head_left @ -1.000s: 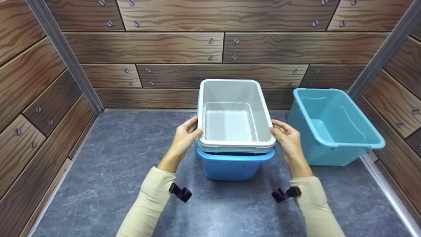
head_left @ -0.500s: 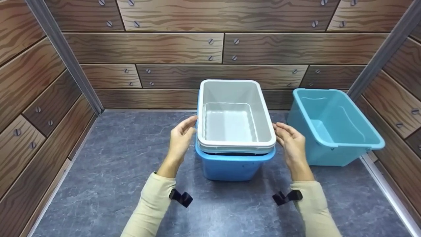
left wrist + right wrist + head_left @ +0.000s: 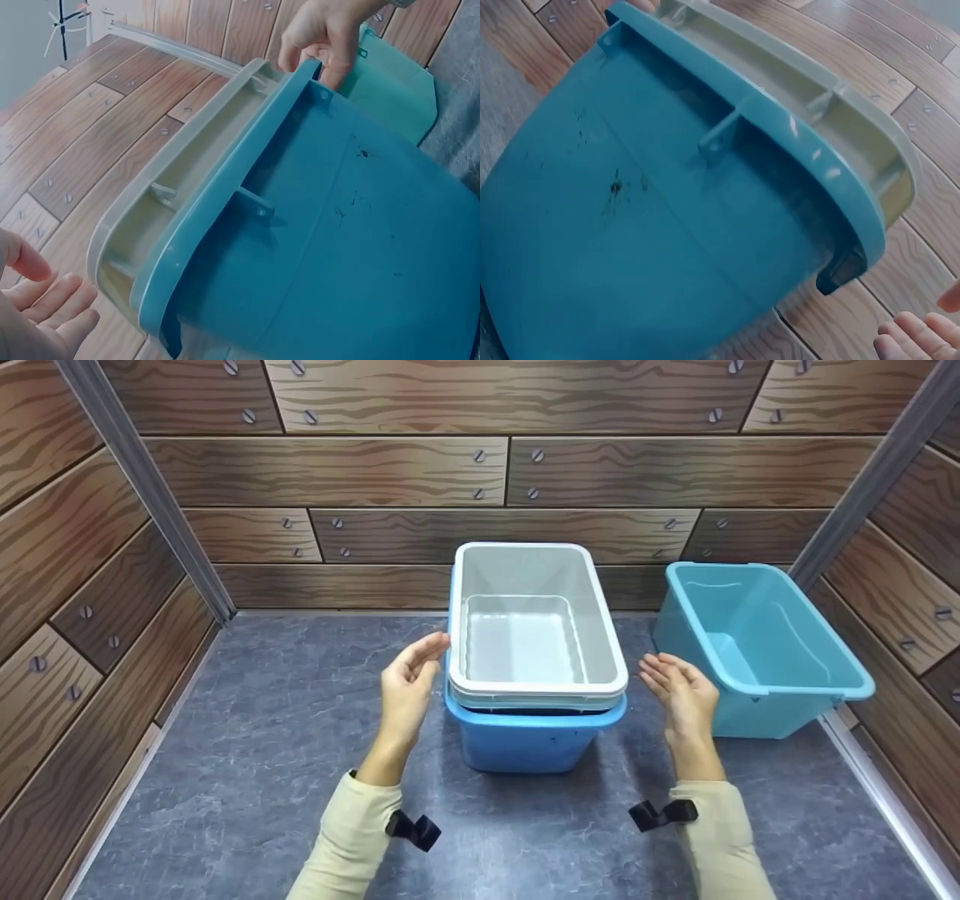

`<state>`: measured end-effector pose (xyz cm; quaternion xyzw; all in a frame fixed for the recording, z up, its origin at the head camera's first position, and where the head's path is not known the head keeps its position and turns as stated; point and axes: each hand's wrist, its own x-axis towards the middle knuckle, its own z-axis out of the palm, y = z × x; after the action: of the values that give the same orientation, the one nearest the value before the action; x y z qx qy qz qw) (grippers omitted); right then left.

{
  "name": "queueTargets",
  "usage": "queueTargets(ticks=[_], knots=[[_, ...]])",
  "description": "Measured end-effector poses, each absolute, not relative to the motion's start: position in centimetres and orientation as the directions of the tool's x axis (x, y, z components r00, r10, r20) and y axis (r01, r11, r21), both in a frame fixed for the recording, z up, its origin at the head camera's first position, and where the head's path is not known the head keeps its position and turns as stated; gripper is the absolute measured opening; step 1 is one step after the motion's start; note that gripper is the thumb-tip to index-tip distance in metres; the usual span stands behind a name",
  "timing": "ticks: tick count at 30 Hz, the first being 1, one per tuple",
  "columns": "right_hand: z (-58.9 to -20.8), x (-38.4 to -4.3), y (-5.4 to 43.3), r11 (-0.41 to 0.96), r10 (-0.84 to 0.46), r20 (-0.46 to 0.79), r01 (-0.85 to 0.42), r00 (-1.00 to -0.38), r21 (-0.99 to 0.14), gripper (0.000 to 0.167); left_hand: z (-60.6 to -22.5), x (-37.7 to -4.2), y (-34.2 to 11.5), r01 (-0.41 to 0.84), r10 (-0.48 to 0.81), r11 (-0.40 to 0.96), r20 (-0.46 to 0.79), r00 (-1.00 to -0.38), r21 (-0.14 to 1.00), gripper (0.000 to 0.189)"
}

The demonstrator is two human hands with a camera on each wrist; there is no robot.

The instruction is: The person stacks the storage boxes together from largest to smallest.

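Note:
A light grey plastic bin (image 3: 538, 688) sits nested in a blue bin (image 3: 534, 746), its pale rim standing above the blue one. Nothing lies inside the grey bin. To its left is my left hand (image 3: 407, 686), holding nothing, with fingertips close to the grey rim; the left wrist view shows that hand (image 3: 45, 311) apart from the bins. On the other side my right hand (image 3: 686, 694) hovers in the gap before a teal bin, fingers loosely bent and nothing in them. Dark specks mark the blue bin's side (image 3: 630, 225) in the right wrist view.
The teal bin (image 3: 750, 709) stands at the right with its inside bare. Wood-patterned walls (image 3: 420, 532) close off the back and both sides. Dark grey marbled floor (image 3: 285, 720) lies under the bins.
Both hands have let go of the grey bin's rim and drawn outward, the right one farther. The bins have stayed in place.

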<state>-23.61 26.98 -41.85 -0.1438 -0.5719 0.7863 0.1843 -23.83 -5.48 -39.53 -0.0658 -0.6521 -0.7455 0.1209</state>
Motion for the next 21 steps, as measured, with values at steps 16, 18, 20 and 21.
queueTargets(ticks=[16,18,20,21], knots=[[-43.6,-23.2,29.5,-0.318,0.578,-0.067,-0.149,-0.813,-0.936,0.013,-39.7,-22.1,-5.5,0.283,-0.071,-0.155,0.275,-0.959,0.947,0.033],[-43.8,-23.1,29.8,-0.305,0.597,-0.058,-0.159,-0.8,-0.939,0.012,-39.5,-21.8,-5.4,0.285,-0.059,-0.166,0.279,-0.959,0.944,0.032],[-44.1,-23.0,30.1,-0.303,0.619,-0.054,-0.174,-0.784,-0.937,0.013,-39.5,-21.5,-5.3,0.282,-0.036,-0.169,0.28,-0.959,0.944,0.032],[-44.2,-22.9,30.2,-0.304,0.631,-0.054,-0.182,-0.774,-0.935,0.013,-39.5,-21.4,-5.3,0.281,-0.023,-0.17,0.281,-0.959,0.945,0.032]])
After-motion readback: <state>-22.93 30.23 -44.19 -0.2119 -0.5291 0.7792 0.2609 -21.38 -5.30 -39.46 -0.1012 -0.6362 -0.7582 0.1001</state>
